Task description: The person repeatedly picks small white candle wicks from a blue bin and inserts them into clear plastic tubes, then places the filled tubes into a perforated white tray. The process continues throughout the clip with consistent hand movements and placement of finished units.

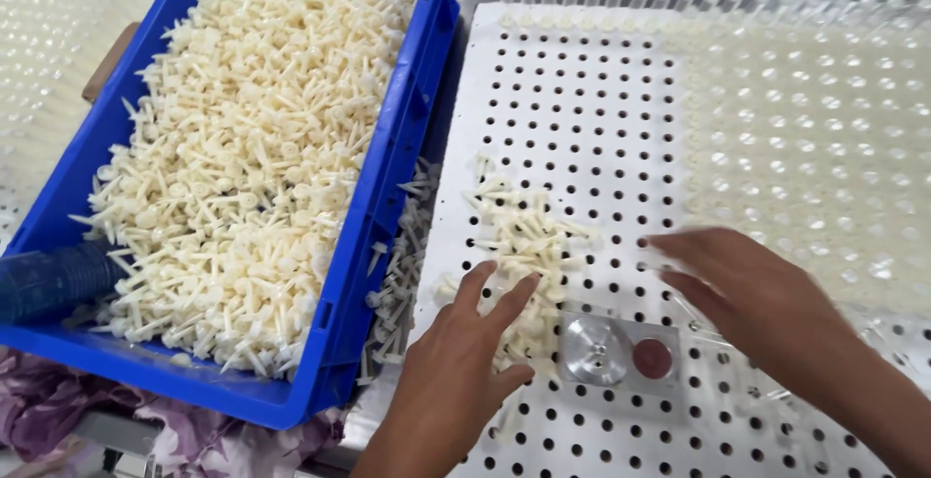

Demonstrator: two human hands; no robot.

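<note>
both hands flat over loose pins on perforated board

left hand [464, 357] comes in from the bottom edge, forearm angled up and slightly right, palm down, fingers spread and stretched forward. its grip is released, nothing pinched; the fingertips [504, 289] rest on the near end of a small pile of cream plastic pins [519, 236]. right hand [747, 289] enters from the lower right, forearm running diagonally, palm down, fingers extended leftward and a bit blurred. grip released too, holding nothing, hovering just above the board right of the pile; cannot tell if it touches the surface.

between the two hands, a small clear square block with a round metal disc [597, 350] and a reddish round spot lies on the board. the pile of pins sits on the white perforated board [582, 100], left-center part, just beyond the left fingertips. more pins are spilled in the gap [398, 274] between board and crate. right part of the board is filled with rows of clear caps [815, 129]. to the left, a blue plastic crate [383, 197] is heaped with the same cream pins, touching the board edge. purple-patterned cloth [58, 410] lies under the crate's near corner.
</note>
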